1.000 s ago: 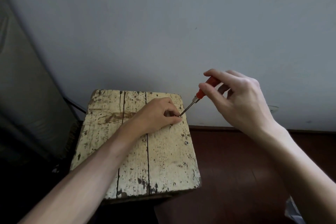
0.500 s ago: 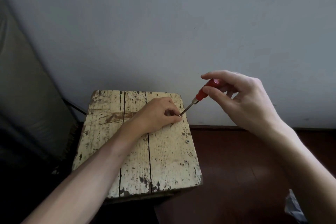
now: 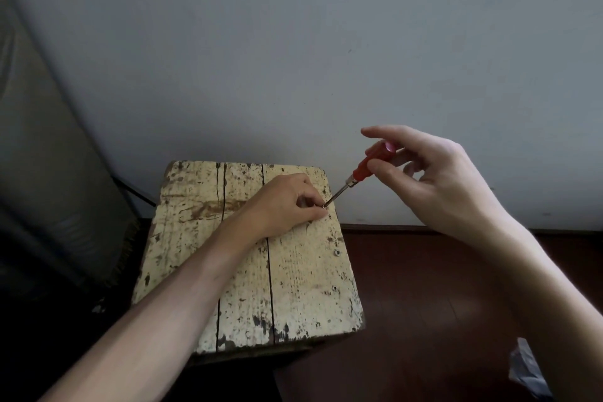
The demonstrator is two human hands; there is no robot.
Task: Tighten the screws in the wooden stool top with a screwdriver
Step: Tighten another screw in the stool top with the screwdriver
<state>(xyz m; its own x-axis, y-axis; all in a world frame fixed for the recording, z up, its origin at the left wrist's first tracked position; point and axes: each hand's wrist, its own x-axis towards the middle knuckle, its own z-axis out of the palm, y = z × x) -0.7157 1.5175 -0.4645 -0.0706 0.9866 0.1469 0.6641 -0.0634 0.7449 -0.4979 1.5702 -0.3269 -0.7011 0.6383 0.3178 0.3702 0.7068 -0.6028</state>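
A worn, cream-painted wooden stool top (image 3: 303, 297) stands below me, with cracks between its planks. My right hand (image 3: 434, 183) holds a small red-handled screwdriver (image 3: 368, 163) by fingertips and thumb, index finger lifted off. Its metal shaft slants down-left to the stool's far right edge. My left hand (image 3: 287, 206) rests on the wood and pinches at the shaft's tip, hiding the screw there. Two other screw heads show near the right edge, one (image 3: 337, 252) and another (image 3: 334, 287).
A grey wall (image 3: 293, 42) rises right behind the stool. Dark red-brown floor (image 3: 424, 303) lies to the right. A dark, greyish bulky object (image 3: 49, 189) stands against the stool's left side. Something pale and crumpled (image 3: 525, 372) lies at the bottom right.
My right hand's fingers have shifted around the red handle, the index finger lifting away and more of the handle's end showing. The left hand and the tip stay put.
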